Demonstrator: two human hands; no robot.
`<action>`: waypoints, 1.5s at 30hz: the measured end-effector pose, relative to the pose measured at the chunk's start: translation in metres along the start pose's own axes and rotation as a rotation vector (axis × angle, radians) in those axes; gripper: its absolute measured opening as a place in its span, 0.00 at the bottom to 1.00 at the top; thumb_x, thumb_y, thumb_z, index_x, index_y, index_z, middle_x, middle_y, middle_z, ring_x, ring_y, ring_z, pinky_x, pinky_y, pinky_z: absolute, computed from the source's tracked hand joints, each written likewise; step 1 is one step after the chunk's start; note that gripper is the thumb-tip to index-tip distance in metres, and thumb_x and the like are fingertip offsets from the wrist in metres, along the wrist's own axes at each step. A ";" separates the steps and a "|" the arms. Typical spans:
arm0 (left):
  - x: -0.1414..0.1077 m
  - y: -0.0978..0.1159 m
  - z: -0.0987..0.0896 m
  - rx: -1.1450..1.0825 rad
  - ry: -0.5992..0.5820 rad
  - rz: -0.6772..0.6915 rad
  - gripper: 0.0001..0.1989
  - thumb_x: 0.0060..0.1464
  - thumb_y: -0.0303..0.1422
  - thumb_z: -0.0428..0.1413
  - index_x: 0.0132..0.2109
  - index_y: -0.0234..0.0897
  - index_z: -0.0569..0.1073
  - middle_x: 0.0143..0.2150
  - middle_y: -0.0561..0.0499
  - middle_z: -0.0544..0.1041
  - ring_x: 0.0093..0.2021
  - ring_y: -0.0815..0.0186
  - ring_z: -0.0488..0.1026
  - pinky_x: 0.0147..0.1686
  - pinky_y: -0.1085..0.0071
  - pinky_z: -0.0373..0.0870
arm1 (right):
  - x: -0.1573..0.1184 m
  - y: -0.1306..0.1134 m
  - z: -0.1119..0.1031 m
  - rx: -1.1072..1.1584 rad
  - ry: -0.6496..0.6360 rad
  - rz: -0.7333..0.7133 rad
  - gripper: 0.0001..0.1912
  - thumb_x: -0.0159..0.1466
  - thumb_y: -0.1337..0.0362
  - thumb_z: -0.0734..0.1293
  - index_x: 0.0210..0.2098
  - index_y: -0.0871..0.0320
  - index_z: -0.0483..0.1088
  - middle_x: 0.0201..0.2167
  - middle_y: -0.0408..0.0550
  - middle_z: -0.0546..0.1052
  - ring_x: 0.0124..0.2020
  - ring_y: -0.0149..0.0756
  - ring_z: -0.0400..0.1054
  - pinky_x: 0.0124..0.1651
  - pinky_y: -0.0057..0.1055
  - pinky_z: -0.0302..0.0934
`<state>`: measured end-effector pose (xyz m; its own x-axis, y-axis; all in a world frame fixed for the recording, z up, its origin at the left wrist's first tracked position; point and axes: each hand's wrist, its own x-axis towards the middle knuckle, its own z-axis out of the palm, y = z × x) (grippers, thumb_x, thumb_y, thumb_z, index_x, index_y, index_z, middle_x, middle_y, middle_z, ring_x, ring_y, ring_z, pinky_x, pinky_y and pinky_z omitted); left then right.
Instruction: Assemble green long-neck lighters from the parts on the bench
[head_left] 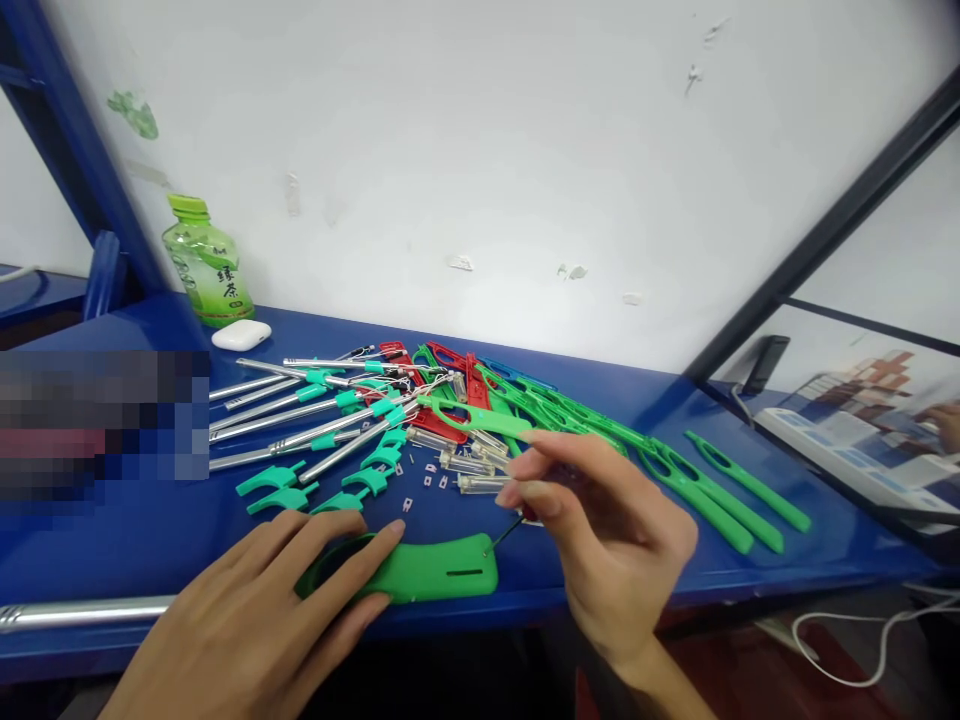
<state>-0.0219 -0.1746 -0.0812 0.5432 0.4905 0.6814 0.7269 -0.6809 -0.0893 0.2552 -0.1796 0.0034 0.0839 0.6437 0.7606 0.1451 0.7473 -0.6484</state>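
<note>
My left hand point(262, 610) presses a green plastic handle piece point(427, 570) against the front edge of the blue table, fingers over its ringed end. A slot and a small hole show near the piece's right end. My right hand point(619, 540) pinches a thin screwdriver point(505, 534), whose dark shaft slants down to that hole. Most of its grip is hidden in my fingers; a bit of red shows below them. Just behind the hands lie small clear plastic parts point(469, 463) and tiny pale clips point(407, 504).
Silver telescopic rods point(300, 408) with teal clamps point(274, 490) lie on the left. Red frames point(478, 393) and several green handle pieces point(750, 485) spread to the right. A green tea bottle point(206, 265) and a white earbud case point(241, 335) stand by the wall. A white cable point(840, 683) hangs at right.
</note>
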 end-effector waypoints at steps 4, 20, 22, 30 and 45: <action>-0.001 -0.003 -0.001 -0.033 0.017 0.002 0.20 0.87 0.42 0.48 0.73 0.53 0.78 0.56 0.53 0.84 0.51 0.61 0.78 0.56 0.61 0.67 | 0.003 0.001 -0.005 0.001 -0.121 -0.023 0.20 0.84 0.61 0.70 0.70 0.31 0.82 0.53 0.44 0.91 0.49 0.43 0.87 0.50 0.44 0.83; 0.027 0.000 -0.020 0.031 0.135 0.100 0.17 0.86 0.38 0.50 0.64 0.47 0.83 0.50 0.54 0.87 0.45 0.65 0.81 0.49 0.66 0.74 | 0.011 0.002 -0.016 -0.032 -0.132 -0.060 0.16 0.81 0.64 0.75 0.62 0.39 0.88 0.43 0.46 0.88 0.42 0.41 0.82 0.44 0.39 0.79; 0.026 0.000 -0.020 0.027 0.132 0.099 0.17 0.86 0.37 0.50 0.65 0.47 0.83 0.51 0.53 0.87 0.45 0.65 0.81 0.49 0.67 0.74 | 0.011 0.005 -0.016 -0.079 -0.057 -0.103 0.15 0.75 0.61 0.82 0.59 0.37 0.89 0.40 0.44 0.84 0.40 0.39 0.78 0.43 0.39 0.77; 0.027 0.001 -0.021 0.013 0.115 0.089 0.16 0.85 0.36 0.51 0.65 0.47 0.83 0.51 0.53 0.86 0.46 0.65 0.80 0.48 0.67 0.74 | 0.008 0.008 -0.012 0.073 -0.187 -0.137 0.21 0.82 0.64 0.74 0.68 0.34 0.84 0.45 0.45 0.88 0.42 0.40 0.83 0.44 0.39 0.79; 0.029 0.002 -0.019 0.015 0.121 0.114 0.18 0.88 0.37 0.48 0.65 0.43 0.82 0.51 0.51 0.84 0.47 0.64 0.76 0.50 0.66 0.70 | 0.012 0.004 -0.014 -0.101 -0.129 -0.190 0.15 0.81 0.55 0.75 0.65 0.40 0.87 0.51 0.48 0.88 0.48 0.42 0.83 0.50 0.41 0.81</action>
<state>-0.0132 -0.1723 -0.0477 0.5686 0.3411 0.7486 0.6702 -0.7198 -0.1810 0.2706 -0.1709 0.0104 -0.0797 0.5137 0.8543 0.2448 0.8408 -0.4828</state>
